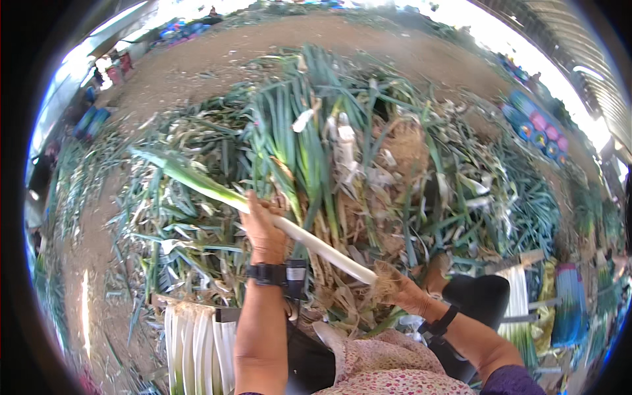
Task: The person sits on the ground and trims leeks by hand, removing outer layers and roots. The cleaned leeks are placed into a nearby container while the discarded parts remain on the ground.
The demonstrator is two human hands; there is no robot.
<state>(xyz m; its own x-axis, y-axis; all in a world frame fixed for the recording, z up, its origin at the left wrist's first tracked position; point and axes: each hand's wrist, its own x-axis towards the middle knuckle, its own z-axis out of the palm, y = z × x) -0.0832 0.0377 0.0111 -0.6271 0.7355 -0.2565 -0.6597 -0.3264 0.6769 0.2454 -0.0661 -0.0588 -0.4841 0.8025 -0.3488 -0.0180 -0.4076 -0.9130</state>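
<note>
A long leek (321, 249) lies slantwise across the middle of the view, its green leaves up at the left and its white root end down at the right. My left hand (263, 232) is wrapped round the stalk where white turns green. Down at the root end, my right hand (407, 295) is closed on the leek's brown, stringy roots (383, 283); some of its fingers are hidden behind them. Just beyond the hands, a bundle of untrimmed leeks (289, 125) lies on a heap of leaves, with their roots toward me.
Loose leaves and peelings (197, 151) spread widely around. White leeks (191, 349) are stacked in a rack at lower left, and more leeks (517, 296) stand in another at right, beside a blue bundle (569, 306). My dark-clothed knee (484, 296) is at right. Colourful bundles (536, 128) lie farther off.
</note>
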